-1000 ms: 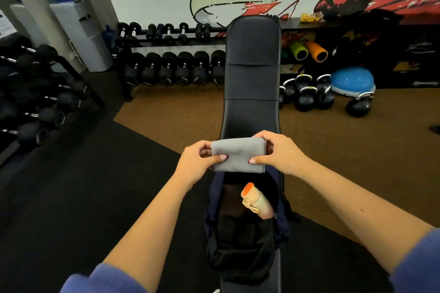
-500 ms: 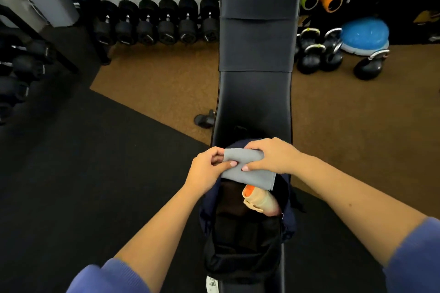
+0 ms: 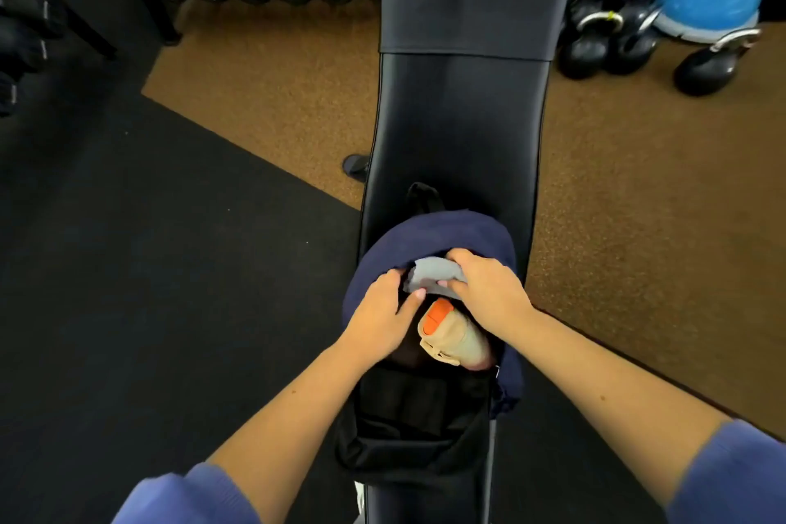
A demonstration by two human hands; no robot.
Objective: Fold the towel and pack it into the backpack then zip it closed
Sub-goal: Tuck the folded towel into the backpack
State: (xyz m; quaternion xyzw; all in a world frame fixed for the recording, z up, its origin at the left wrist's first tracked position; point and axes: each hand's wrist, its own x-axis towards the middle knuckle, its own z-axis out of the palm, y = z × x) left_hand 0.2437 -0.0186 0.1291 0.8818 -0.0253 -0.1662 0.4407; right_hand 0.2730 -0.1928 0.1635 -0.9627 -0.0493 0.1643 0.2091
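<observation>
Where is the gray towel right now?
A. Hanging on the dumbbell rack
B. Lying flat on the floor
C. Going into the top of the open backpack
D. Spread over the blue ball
C: both hands, left hand and right hand, press the folded gray towel into the open navy backpack, just above the tan bottle.

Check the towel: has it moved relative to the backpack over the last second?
Yes. The grey towel, earlier held above the backpack, now sits down in its open top, just beyond the bottle, with both hands still on it.
</observation>
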